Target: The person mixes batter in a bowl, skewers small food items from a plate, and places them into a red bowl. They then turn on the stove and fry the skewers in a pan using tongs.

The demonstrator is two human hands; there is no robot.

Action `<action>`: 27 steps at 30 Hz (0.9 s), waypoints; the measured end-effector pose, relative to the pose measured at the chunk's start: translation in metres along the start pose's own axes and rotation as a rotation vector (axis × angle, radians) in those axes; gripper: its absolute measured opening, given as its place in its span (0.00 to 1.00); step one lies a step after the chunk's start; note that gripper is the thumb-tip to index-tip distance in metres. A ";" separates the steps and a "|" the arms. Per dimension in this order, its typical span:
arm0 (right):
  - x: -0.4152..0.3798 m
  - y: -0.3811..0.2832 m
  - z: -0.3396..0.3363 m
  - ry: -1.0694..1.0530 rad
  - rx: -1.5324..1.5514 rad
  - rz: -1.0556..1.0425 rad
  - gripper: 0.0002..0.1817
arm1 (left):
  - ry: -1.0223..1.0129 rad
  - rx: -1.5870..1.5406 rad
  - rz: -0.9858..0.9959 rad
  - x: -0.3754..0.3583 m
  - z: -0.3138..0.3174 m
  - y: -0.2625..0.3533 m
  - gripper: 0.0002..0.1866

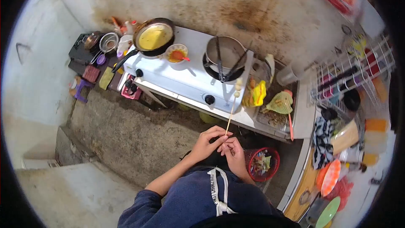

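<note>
My left hand [209, 142] and my right hand [232, 148] meet in front of my body, fingers pinched on the lower end of a thin wooden skewer [229, 121]. The skewer tilts up and forward. Several pale round balls [238, 88] are threaded on its far end, over the front right of the white stove [181, 78]. Behind them a deep grey pot [226, 44] sits on the right burner, with dark bars across it. On the left burner a black frying pan [165, 25] holds a flat yellow layer. Between the two stands a bowl [169, 50] of orange-red sauce with a red spoon.
Right of the stove are a yellow packet [258, 93] and a pale green fan-shaped utensil [280, 102] over a tray. A red waste basket [276, 171] stands on the floor beside me. A white wire rack [354, 74] and cluttered counter line the right. A strainer [109, 42] lies left.
</note>
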State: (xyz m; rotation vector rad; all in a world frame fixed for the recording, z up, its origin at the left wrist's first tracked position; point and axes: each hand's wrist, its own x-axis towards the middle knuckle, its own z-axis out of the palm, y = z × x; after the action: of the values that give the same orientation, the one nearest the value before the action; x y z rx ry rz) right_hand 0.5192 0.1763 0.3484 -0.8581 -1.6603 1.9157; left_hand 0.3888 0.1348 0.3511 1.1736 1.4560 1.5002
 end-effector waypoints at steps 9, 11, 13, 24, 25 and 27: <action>0.116 0.014 0.033 -0.277 0.026 0.010 0.06 | 0.352 -0.011 -0.101 0.009 -0.067 -0.034 0.19; 0.152 0.030 0.051 -0.293 0.042 -0.006 0.07 | 0.499 -0.098 -0.177 0.002 -0.086 -0.041 0.18; 0.195 0.051 0.072 -0.288 0.045 -0.040 0.07 | 0.576 -0.159 -0.196 -0.002 -0.104 -0.042 0.15; 0.324 0.117 0.146 0.051 -0.102 0.014 0.08 | 0.500 -0.248 -0.251 -0.020 -0.259 -0.078 0.11; 0.327 0.118 0.149 0.085 -0.150 0.016 0.08 | 0.482 -0.235 -0.280 -0.022 -0.278 -0.078 0.11; 0.331 0.121 0.154 0.123 -0.124 0.039 0.09 | 0.433 -0.215 -0.275 -0.022 -0.314 -0.077 0.11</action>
State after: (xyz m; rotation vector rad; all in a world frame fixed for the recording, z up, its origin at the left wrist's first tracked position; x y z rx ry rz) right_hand 0.1847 0.2800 0.1889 -1.0417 -1.7134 1.7618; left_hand 0.0921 0.0187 0.2893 0.5127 1.6055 1.7272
